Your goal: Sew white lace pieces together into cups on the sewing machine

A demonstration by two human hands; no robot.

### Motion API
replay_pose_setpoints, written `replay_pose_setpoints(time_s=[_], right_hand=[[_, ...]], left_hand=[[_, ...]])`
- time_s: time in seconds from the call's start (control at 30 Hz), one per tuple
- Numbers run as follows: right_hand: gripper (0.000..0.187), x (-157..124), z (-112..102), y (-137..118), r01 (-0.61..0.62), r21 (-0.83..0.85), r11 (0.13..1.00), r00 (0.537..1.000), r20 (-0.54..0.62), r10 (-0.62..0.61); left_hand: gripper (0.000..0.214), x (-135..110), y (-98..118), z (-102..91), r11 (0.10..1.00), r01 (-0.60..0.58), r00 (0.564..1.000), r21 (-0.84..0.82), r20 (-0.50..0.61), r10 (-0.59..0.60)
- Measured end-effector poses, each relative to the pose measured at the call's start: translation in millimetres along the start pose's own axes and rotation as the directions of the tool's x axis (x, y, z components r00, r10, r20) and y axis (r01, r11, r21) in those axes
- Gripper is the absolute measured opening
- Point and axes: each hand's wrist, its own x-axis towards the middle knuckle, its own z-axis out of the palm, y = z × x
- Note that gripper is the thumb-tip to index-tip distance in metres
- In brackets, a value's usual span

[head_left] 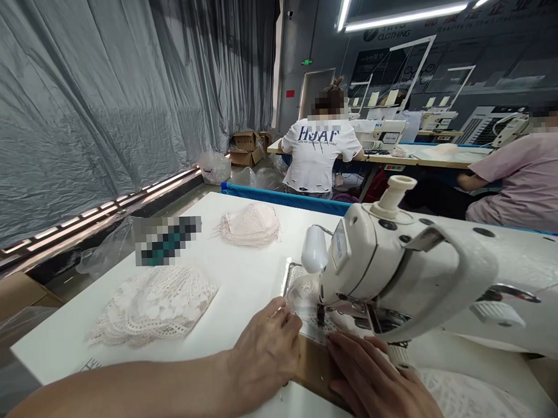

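Observation:
A white sewing machine [376, 248] stands at the right of the white table, its presser foot [320, 315] down by a piece of pale lace fabric [304, 291]. My left hand [268, 349] is closed at the left of the presser foot, fingers pinched on the edge of the lace. Just right of and below the foot, my right hand [380, 376] lies with its fingers stretched out and flat, touching the fabric near the needle area. Part of the lace is hidden behind the machine head and my fingers.
Folded white lace [156, 305] lies on the left of the table [245, 277], with a stack of pale pink pieces [252, 224] behind it. More lace [468, 397] is at the lower right. Two people sit at machines ahead. Cardboard boxes [247, 149] stand by the grey curtain.

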Motion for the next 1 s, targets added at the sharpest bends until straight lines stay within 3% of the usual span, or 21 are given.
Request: replay_pose_setpoints(time_s=[0.13,0.3,0.5,0.63,0.7,0.77,0.87,0.93,1.0], right_hand=[[0.051,-1,1,2,-0.018,-0.030,0.999,1.000,-0.025,0.017],[0.045,-2,5,1,-0.004,-0.034,0.999,0.999,-0.054,0.002],[0.033,3,-3,-8,-0.029,0.186,0.982,0.996,-0.078,0.044],[0.023,15,-24,-19,-0.074,0.382,0.921,0.997,0.038,0.065],[0.026,24,-33,-27,-0.082,0.435,0.896,0.997,0.035,0.074],[0.036,35,-39,-37,-0.096,0.481,0.872,0.994,-0.004,0.112],[0.043,48,-47,-53,-0.098,0.604,0.791,0.995,0.035,0.096],[0.028,51,-56,-64,-0.127,0.709,0.694,0.986,0.164,0.013],[0.011,48,-69,-72,-0.256,0.777,0.575,0.936,0.347,-0.053]], left_hand=[[0.021,7,-16,-5.5,0.998,0.037,0.997,-0.050,-0.065,-0.040],[0.023,30,-43,-4.3,0.999,-0.024,0.998,-0.040,-0.054,0.022],[0.029,43,-66,2.8,0.996,-0.089,0.996,-0.031,0.005,0.089],[0.027,13,-65,-26.7,0.998,-0.048,0.998,-0.028,0.045,0.049],[0.025,-11,-58,-51.8,0.997,-0.038,0.994,-0.062,0.095,0.044],[0.022,-33,-48,-79.1,0.979,-0.012,0.985,-0.205,0.168,0.047],[0.016,-60,-32,-114.3,0.813,0.136,0.964,-0.566,0.266,0.023],[0.014,-76,-23,-128.9,0.627,0.271,0.944,-0.730,0.329,-0.026],[0.014,-90,-12,-135.6,0.385,0.408,0.905,-0.828,0.422,-0.051]])
